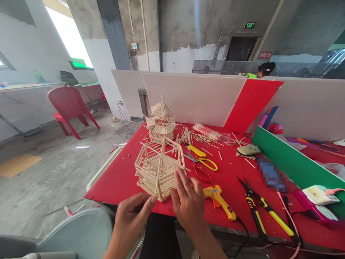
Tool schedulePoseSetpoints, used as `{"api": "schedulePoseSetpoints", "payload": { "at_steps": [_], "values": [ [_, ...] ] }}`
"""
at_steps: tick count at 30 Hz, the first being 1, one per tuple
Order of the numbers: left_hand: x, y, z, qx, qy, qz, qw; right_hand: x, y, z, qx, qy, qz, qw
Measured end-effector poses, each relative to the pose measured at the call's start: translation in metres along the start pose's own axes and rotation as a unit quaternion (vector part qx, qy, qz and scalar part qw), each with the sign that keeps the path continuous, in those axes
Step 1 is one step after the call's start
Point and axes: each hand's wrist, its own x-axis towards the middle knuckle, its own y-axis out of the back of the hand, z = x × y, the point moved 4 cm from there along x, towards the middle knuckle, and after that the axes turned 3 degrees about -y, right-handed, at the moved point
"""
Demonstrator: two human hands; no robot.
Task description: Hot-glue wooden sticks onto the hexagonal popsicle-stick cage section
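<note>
A hexagonal frame of thin wooden sticks point(157, 166) stands on the red table point(118, 180) near its front edge. My left hand point(133, 215) is curled, its thumb and forefinger pinching the frame's near bottom corner. My right hand point(187, 199) lies on the frame's right side with fingers stretched along its rim. Behind the frame stands a small stick pagoda point(161, 119) with tiered roofs.
A yellow glue gun point(219, 201) lies right of my right hand. Yellow-handled scissors point(201, 162), a yellow cutter point(196, 150), pliers point(265, 208), loose sticks point(206, 133), a green board point(293, 162), white and red panels behind. A red chair point(70, 106) stands on the left floor.
</note>
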Motion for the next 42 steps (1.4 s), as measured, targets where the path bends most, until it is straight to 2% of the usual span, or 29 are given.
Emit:
{"api": "schedulePoseSetpoints", "payload": {
  "at_steps": [15,36,42],
  "values": [
    [0.001,0.000,0.001,0.000,0.017,-0.003,1.000,0.002,0.003,0.000,0.010,-0.003,0.008,1.000],
    [-0.001,0.000,-0.010,-0.013,0.017,0.007,1.000,0.001,0.003,0.000,0.009,0.001,0.003,1.000],
    [-0.001,0.003,-0.008,-0.006,0.022,0.011,1.000,0.002,0.010,0.000,0.030,0.004,0.025,0.999]
  ]
}}
